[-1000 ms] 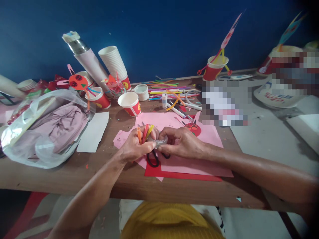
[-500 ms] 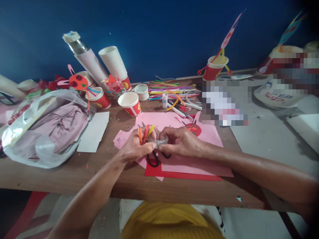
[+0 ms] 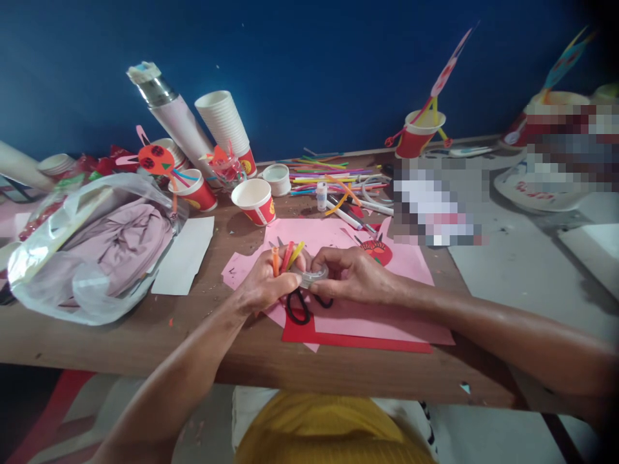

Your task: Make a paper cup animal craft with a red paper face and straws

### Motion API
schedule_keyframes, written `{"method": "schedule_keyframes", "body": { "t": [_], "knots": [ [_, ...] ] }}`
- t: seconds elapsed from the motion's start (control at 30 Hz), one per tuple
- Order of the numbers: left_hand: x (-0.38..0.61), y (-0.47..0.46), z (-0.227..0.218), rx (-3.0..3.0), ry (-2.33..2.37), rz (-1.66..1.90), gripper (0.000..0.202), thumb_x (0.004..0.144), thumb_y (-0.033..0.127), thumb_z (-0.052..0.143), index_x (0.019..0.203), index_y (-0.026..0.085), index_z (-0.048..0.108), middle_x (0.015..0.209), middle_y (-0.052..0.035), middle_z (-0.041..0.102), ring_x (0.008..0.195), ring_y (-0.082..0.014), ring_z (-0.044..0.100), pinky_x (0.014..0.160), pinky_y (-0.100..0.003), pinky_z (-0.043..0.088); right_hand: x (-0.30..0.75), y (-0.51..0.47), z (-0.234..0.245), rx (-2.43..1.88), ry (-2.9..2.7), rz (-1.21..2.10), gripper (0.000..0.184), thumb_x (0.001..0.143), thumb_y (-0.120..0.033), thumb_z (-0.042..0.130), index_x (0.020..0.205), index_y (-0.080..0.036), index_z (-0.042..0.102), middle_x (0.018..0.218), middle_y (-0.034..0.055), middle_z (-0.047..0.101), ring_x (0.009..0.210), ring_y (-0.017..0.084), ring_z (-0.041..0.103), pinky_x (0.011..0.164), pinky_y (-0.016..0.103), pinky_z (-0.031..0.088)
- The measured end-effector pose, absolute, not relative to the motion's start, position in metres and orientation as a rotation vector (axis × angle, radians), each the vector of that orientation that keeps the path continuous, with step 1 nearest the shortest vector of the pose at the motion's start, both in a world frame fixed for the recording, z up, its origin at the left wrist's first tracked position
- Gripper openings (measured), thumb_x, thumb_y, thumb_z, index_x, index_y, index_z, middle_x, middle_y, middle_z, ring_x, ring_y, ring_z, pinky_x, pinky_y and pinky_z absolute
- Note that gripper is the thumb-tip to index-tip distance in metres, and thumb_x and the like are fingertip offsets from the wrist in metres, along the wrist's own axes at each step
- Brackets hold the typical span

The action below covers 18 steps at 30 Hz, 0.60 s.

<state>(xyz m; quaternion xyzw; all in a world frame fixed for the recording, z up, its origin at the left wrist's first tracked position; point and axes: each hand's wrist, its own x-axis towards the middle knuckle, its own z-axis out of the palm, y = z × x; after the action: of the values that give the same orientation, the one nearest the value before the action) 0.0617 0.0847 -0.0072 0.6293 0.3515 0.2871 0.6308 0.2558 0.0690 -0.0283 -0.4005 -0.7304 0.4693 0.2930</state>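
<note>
My left hand (image 3: 273,278) is closed around several thin coloured tubes, which look like plastic straws: an orange one (image 3: 275,263), a red one (image 3: 287,256) and a yellow one (image 3: 296,255) stick up from its fingers. Between both hands is a roll of clear tape (image 3: 313,277). My right hand (image 3: 358,274) pinches the roll, and my left thumb rests at its near left edge. Under the hands lie black-handled scissors (image 3: 298,317), partly covered, on pink paper (image 3: 387,325) over red paper (image 3: 358,345). A red cut-out face (image 3: 380,253) lies just beyond my right hand.
Behind the paper stand a red paper cup (image 3: 254,203), a small white tub (image 3: 277,180) and a glue bottle (image 3: 322,195), beside a pile of coloured straws (image 3: 333,174). Stacked cups (image 3: 220,122) and a thermos (image 3: 181,125) stand farther back. Leftward lies a plastic bag (image 3: 97,258).
The view has shifted very slightly. Both hands stay at the tape roll with almost the same grip, and the straws remain in my left hand.
</note>
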Motion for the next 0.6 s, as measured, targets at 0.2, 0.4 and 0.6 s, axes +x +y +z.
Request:
{"method": "schedule_keyframes", "body": {
  "t": [0.2,0.4,0.6],
  "knots": [
    [0.0594,0.0851,-0.0093,1.526,0.842,0.659,0.004,0.070,0.017,0.054,0.072,0.016,0.050,0.059,0.0026,0.047,0.053,-0.0097,0.045,0.051,-0.025,0.037,0.2559,0.0691,-0.0285,-1.026,-1.822,1.439,0.021,0.076,-0.036,0.063,0.082,-0.017,0.056,0.064,-0.0014,0.062,0.055,0.009,0.055,0.050,0.020,0.040],
    [0.0594,0.0840,-0.0104,1.413,0.807,0.671,0.009,0.072,0.023,0.057,0.076,0.016,0.052,0.063,0.0021,0.048,0.054,-0.0091,0.044,0.049,-0.022,0.035,0.2565,0.0702,-0.0287,-0.847,-1.600,1.744,0.023,0.077,-0.037,0.063,0.082,-0.018,0.051,0.062,-0.0020,0.060,0.053,0.009,0.055,0.050,0.021,0.041],
    [0.0609,0.0848,-0.0135,1.339,0.831,0.702,0.010,0.068,0.019,0.055,0.076,0.014,0.056,0.067,0.0009,0.049,0.050,-0.0066,0.040,0.044,-0.021,0.031,0.2569,0.0735,-0.0322,-0.768,-1.534,1.829,0.024,0.077,-0.037,0.064,0.081,-0.016,0.052,0.060,-0.0016,0.060,0.053,0.010,0.054,0.050,0.022,0.040]
  ]
}}
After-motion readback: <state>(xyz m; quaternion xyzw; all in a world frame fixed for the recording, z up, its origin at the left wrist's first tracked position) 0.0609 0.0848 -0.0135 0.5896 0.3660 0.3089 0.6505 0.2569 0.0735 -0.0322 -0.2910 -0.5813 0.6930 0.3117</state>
